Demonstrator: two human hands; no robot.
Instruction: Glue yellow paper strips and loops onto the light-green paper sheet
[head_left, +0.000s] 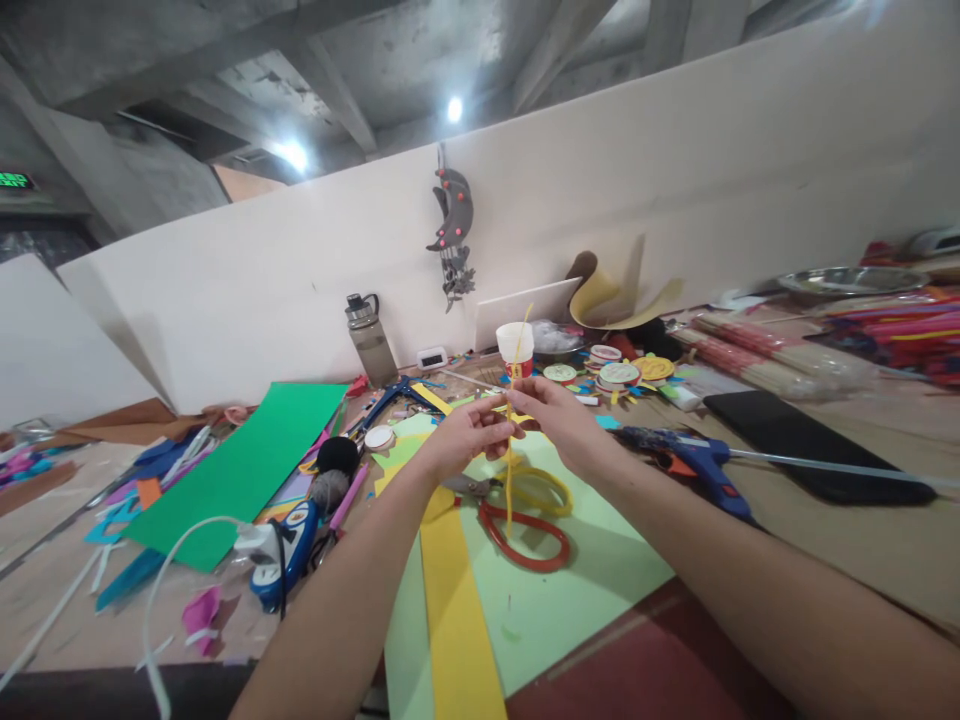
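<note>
Over a cluttered table beneath concrete beams, the left hand and right hand pinch a thin yellow strip.

You are seeing EXIT glowing on the sign at far left, the cup bearing unreadable print.

Overhead I see a bare grey concrete ceiling, crossed by heavy beams. Two bright lamps glare white up there. A long, plain white partition stands behind the table, and a dark grey crescent-moon ornament with pinkish-red dots hangs against it. Over to the left there's another white panel, and beyond it a green exit sign glows in a dim corner. The tabletop is a dull tan brown.
</note>
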